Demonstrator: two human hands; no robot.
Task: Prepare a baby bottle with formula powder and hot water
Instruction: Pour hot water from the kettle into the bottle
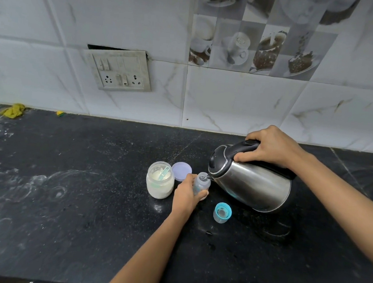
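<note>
We see the left hand (pixel 188 193) wrapped round the baby bottle (pixel 202 183), its grip curled about the lower body with the thumb across the front. The bottle is small, translucent and round-shouldered. It stands upright and uncapped on the surface (pixel 68 177), a black speckled stone slab smeared with pale dried swirls.

The right hand (pixel 271 148) clasps the kettle (pixel 253 185) by its black plastic handle, the grip closed tight over the top. The kettle is brushed steel, barrel-shaped, with a glossy black lid, and it is tipped steeply toward the left. Its short spout sits right at the bottle's open mouth, where we make out a faint glint of clear liquid.

Just left of the bottle stands the formula jar (pixel 159 184), squat, rounded and clear, holding off-white powder that clings to its walls. A pale teal plastic scoop (pixel 164 173) leans inside it. The jar's flat lilac lid (pixel 181 171) lies behind, between jar and bottle. Nearer to us, apart from the bottle, lies the bottle cap (pixel 222 212), a clear dome with a teal ring.

Behind runs a wall of glossy marbled tiles with a grimy switch plate (pixel 120 70). A crumpled yellow cloth (pixel 13 110) lies at the far left edge.
</note>
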